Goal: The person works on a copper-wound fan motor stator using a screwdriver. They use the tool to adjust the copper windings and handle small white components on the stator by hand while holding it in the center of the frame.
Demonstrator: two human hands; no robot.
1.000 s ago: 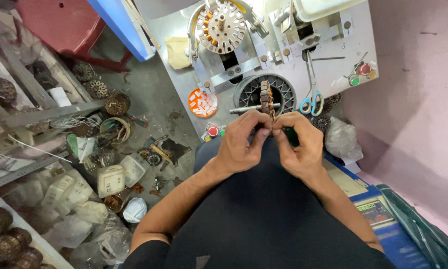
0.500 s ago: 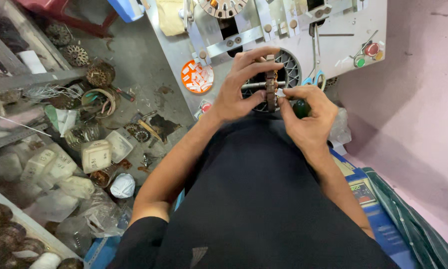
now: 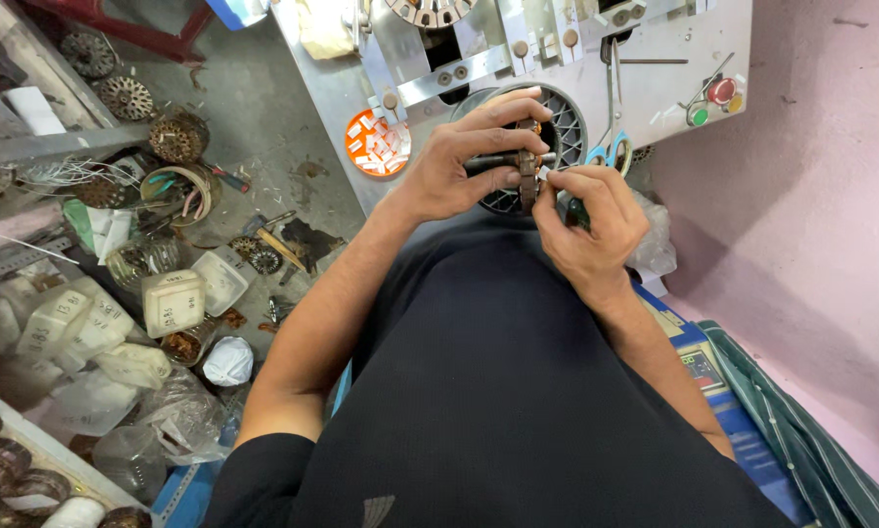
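Observation:
My left hand (image 3: 464, 161) grips a small motor armature (image 3: 527, 176) by its steel shaft, holding it level in front of my chest. The armature's brown copper-wound core shows between my two hands. My right hand (image 3: 591, 230) is closed around a dark green-handled tool (image 3: 576, 210) and its fingertips press a small white strip against the core. Both hands hover over a round ribbed grey disc (image 3: 567, 117) on the white machine table (image 3: 655, 93).
Blue-handled scissors (image 3: 608, 147) lie on the table to the right, beside red and green buttons (image 3: 713, 98). An orange round tray of white slips (image 3: 378, 143) sits to the left. The floor at left holds wound stators, plastic boxes (image 3: 174, 301) and bags.
The view has shifted down and closer, so the hands sit higher in the frame. Both hands keep their hold on the armature; the right hand's fingers have moved along the core.

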